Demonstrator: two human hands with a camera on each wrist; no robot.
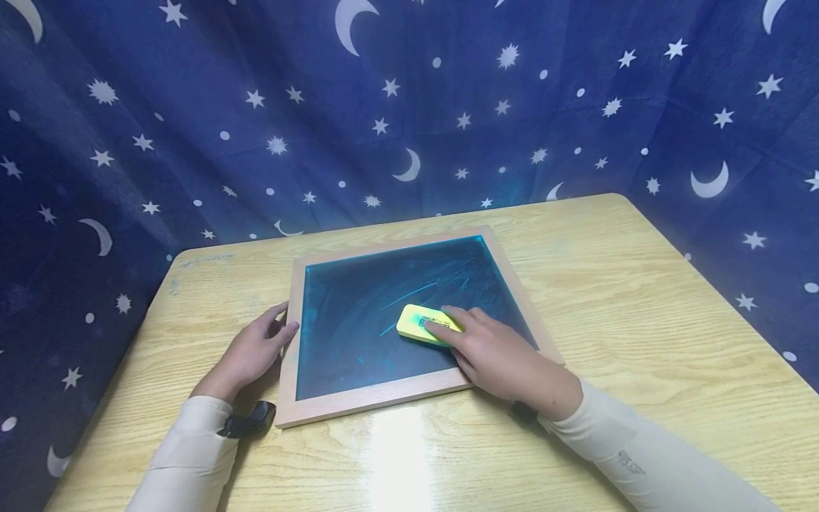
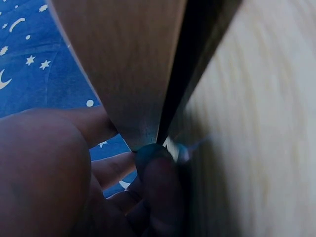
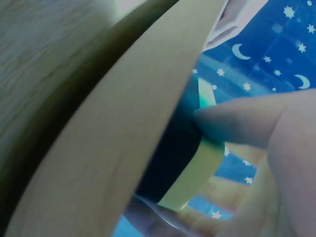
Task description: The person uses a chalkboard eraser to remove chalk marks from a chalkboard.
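Observation:
A small blackboard [image 1: 345,334] in a pale wooden frame [image 1: 384,392] lies at a slant on the table. My left hand [image 1: 252,348] holds the frame's left side; the left wrist view has its fingers around the frame edge [image 2: 123,64]. On the board's right half, my right hand [image 1: 495,355] grips a yellow chalkboard eraser [image 1: 412,321] with black lettering. In the right wrist view, the eraser's yellow body [image 3: 195,170] and dark felt [image 3: 170,153] show between the thumb and fingers. Thin blue chalk strokes [image 1: 409,291] and faint smears mark the board near the eraser.
The wood-grain table [image 1: 640,313] extends around the board on all sides. Blue chalk smudges [image 1: 207,260] mark its far left corner. A dark blue curtain [image 1: 448,142] with white moons and stars hangs behind and beside the table.

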